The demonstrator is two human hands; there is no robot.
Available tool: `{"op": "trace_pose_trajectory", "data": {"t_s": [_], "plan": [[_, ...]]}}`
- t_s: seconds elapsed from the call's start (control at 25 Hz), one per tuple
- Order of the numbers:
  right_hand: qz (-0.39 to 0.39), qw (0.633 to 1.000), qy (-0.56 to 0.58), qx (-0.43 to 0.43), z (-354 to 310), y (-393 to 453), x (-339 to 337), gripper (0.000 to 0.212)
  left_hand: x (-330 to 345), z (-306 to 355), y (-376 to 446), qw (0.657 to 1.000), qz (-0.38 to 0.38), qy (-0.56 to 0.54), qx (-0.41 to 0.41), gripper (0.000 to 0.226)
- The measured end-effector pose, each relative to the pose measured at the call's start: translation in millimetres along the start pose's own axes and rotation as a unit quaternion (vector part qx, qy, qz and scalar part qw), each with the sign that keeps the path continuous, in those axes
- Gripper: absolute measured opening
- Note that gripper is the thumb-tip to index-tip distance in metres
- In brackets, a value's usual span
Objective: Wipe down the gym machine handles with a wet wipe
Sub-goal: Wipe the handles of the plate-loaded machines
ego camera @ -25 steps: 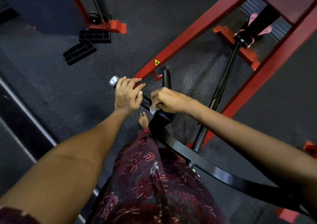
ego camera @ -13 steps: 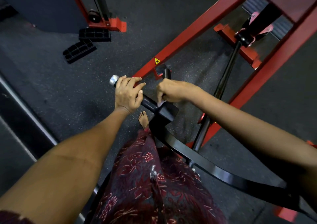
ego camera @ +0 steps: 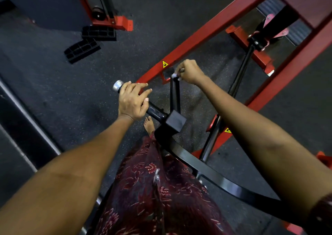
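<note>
head view: the right hand [ego camera: 190, 72] pinches the wipe [ego camera: 174, 75] around the far end of the upright handle [ego camera: 175, 94], fingers clamped on both; the left hand [ego camera: 132, 101] rests over the side handle [ego camera: 154, 112], fingers loosely draped and slightly apart, its steel cap [ego camera: 117, 85] just beyond the fingertips. step in hand, as judged: wiping the upright handle; the next move calls for a stroke down toward the block [ego camera: 175, 121]. the red frame [ego camera: 206, 31] edge lies just past the right knuckles, with open room beside the grip.
</note>
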State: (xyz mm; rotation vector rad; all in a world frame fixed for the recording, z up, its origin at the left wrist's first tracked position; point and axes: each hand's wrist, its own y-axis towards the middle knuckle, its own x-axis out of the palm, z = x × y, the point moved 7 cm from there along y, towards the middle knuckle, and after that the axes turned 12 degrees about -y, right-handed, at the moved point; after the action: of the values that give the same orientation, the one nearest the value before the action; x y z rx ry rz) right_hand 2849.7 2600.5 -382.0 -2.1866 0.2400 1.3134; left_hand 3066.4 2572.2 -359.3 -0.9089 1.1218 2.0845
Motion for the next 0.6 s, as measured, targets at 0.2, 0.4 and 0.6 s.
{"op": "trace_pose_trajectory", "data": {"t_s": [0.2, 0.4, 0.6], "plan": [[-0.005, 0.999, -0.033, 0.021, 6.0, 19.1, 25.7, 0.017, 0.2, 0.3, 0.5, 1.000, 0.003, 0.008, 0.010, 0.044], [0.013, 0.996, -0.047, -0.076, 3.0, 5.4, 9.8, 0.020, 0.5, 0.4, 0.3, 1.000, 0.011, 0.007, 0.010, 0.045], [-0.020, 0.986, -0.148, -0.068, -22.9, 22.1, 14.3, 0.017, 1.8, -0.7, -0.1, 1.000, 0.013, 0.007, 0.015, 0.045]]}}
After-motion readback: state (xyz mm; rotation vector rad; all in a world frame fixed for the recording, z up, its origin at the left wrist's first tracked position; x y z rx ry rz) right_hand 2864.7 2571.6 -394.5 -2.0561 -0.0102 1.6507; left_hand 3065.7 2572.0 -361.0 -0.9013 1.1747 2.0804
